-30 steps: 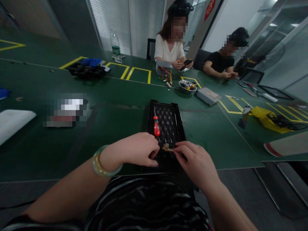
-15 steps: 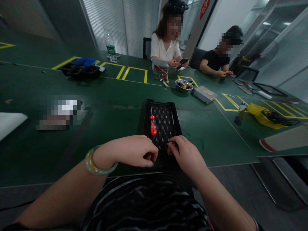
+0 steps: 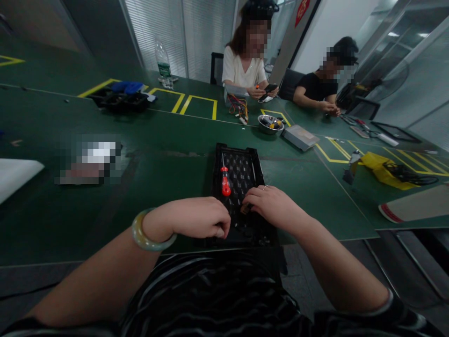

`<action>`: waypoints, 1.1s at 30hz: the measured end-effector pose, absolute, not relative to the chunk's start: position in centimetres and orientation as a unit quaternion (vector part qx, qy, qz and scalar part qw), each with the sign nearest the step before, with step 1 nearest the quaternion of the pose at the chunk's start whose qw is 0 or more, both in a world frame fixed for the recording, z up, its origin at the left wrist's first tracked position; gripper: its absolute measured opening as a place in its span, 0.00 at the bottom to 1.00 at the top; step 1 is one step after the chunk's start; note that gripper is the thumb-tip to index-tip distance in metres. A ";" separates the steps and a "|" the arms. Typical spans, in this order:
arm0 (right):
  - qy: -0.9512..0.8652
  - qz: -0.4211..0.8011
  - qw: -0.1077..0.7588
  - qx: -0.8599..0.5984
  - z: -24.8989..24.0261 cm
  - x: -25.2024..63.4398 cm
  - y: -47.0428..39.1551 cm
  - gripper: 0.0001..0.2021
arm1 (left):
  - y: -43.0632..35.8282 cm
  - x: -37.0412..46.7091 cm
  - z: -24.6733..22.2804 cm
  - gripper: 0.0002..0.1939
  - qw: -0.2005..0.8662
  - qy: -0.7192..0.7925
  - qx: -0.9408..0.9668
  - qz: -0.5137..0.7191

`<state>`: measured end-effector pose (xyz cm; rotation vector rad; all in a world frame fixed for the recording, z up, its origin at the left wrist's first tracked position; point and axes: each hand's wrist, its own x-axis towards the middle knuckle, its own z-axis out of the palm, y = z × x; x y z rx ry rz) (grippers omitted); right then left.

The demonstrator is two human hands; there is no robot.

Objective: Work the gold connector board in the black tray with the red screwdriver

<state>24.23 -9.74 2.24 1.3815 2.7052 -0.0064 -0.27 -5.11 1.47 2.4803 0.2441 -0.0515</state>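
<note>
Head view: work looks underway, not closed out. The small gold-brown part (image 3: 244, 208) is in the right hand (image 3: 271, 203), pinched at the fingertips, around frame center and slightly low. It sits over the right side of the long black plastic tray (image 3: 260, 172) and isn't released. Can't tell if it touches the tray floor; fingers cover most of it.

Left hand (image 3: 205, 217) is left of that, over the tray's near left edge. Fingers curled in, thumb up against them. Can't tell if it's gripping anything or resting on the rim.

Done, as far as this shows: red-handled screwdriver (image 3: 225, 181) is parked in the tray's left side, shaft toward the far end, no hand on it. Left: the part is in the fingers, not put down. The tray's near end is too dark to read, so no call on whether anything is fitted there.

Tray is on the green tabletop (image 3: 168, 187), center of frame. Round steel bowl (image 3: 270, 130) with mixed bits and flat grey box (image 3: 299, 137) sit farther back, upper right of center, both well apart from the hands.
</note>
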 end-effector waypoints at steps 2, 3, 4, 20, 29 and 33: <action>0.890 -0.003 0.049 0.454 2.1 24.4 -9.7 0.12 | -5.2 -0.3 1.4 0.08 0.318 0.106 0.942 -0.021; 0.889 -0.004 0.047 0.456 2.0 24.4 -9.7 0.12 | -5.2 -0.3 1.4 0.08 0.318 0.112 0.941 -0.022; 0.888 -0.005 0.043 0.459 1.8 24.5 -9.8 0.13 | -5.2 -0.3 1.5 0.08 0.319 0.117 0.940 -0.022; 0.876 -0.033 -0.009 0.482 0.6 25.1 -10.1 0.12 | -8.1 1.0 3.6 0.06 0.119 0.218 0.966 -0.076; 0.880 -0.034 -0.021 0.474 0.6 25.3 -10.2 0.13 | -8.9 2.1 2.3 0.09 0.138 0.250 0.957 -0.052; 0.883 -0.027 -0.025 0.469 0.5 25.4 -10.1 0.13 | -8.7 2.1 2.4 0.09 0.199 0.281 0.937 -0.055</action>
